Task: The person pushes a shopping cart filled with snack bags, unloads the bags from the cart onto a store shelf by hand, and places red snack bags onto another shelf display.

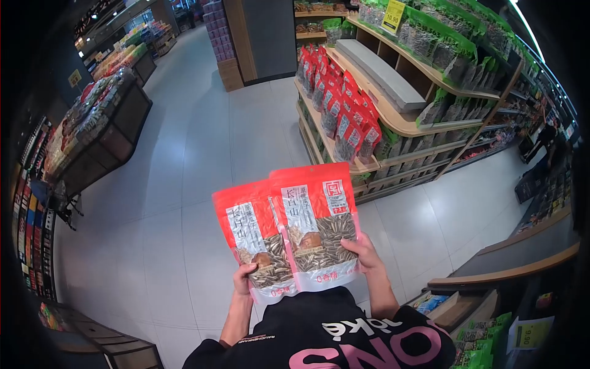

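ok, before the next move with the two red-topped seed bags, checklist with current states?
1. Left hand gripping left red-topped plastic seed bag by its lower edge: ok
2. Right hand gripping right red-topped plastic seed bag at its side: ok
3. Printed fronts facing the camera, upright: ok
4. Bags apart, no overlap: not ok, right covers part of left
5. Light-wood display shelf within arm's reach: cannot tell

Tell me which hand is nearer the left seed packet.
Left. The left hand grips the left packet by its outer edge; the right hand is farther, gripping the other packet.
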Demonstrator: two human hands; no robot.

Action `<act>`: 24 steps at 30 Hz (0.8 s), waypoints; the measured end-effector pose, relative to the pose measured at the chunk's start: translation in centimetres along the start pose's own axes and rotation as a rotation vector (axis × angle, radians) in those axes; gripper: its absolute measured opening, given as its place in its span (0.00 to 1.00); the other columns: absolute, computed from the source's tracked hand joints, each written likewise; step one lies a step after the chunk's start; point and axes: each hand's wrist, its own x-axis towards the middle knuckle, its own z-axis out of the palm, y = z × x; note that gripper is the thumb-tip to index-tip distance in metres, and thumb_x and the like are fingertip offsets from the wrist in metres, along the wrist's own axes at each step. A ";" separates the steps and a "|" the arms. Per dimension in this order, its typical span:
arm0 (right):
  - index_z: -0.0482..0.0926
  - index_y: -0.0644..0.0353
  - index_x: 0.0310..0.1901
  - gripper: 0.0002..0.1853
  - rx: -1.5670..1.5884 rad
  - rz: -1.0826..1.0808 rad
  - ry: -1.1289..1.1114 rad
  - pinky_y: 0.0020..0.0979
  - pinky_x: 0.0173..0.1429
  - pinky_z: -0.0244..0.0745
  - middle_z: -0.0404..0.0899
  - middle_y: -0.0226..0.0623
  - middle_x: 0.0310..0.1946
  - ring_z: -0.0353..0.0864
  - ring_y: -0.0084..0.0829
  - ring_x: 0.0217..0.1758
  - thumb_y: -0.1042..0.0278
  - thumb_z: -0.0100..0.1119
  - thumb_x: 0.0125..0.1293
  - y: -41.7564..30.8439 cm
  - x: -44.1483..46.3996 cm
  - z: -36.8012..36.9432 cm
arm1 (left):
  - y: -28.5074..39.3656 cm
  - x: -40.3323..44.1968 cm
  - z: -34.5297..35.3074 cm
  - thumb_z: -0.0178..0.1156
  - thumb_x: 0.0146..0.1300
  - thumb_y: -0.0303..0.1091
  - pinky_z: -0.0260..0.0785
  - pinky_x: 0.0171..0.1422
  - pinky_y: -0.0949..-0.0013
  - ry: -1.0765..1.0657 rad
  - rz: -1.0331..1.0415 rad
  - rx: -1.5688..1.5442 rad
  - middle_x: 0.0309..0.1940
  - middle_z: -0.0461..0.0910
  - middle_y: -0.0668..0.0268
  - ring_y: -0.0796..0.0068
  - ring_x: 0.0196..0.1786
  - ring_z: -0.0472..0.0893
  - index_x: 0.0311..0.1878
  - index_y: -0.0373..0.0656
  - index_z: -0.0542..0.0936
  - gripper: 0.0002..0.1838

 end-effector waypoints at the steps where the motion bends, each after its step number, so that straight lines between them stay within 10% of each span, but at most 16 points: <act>1: 0.72 0.70 0.59 0.22 -0.005 0.001 -0.016 0.31 0.56 0.77 0.81 0.41 0.50 0.82 0.29 0.51 0.74 0.63 0.64 -0.8 1.7 -0.4 | 0.7 1.4 1.0 0.57 0.52 0.37 0.76 0.58 0.54 0.000 0.020 -0.012 0.47 0.82 0.51 0.56 0.47 0.83 0.56 0.29 0.74 0.29; 14: 0.74 0.69 0.58 0.21 -0.060 -0.039 0.083 0.31 0.58 0.76 0.81 0.38 0.50 0.81 0.27 0.51 0.72 0.63 0.65 -3.4 16.1 -4.4 | 4.0 19.7 1.0 0.58 0.51 0.35 0.75 0.60 0.54 0.008 -0.113 0.014 0.49 0.81 0.51 0.54 0.49 0.82 0.58 0.30 0.73 0.30; 24: 0.72 0.69 0.59 0.23 -0.025 -0.102 0.222 0.32 0.58 0.76 0.80 0.39 0.51 0.81 0.29 0.52 0.72 0.63 0.64 -10.4 30.6 2.6 | 18.6 35.5 4.6 0.58 0.50 0.34 0.75 0.60 0.53 -0.080 -0.210 0.049 0.52 0.79 0.51 0.54 0.50 0.82 0.63 0.32 0.69 0.34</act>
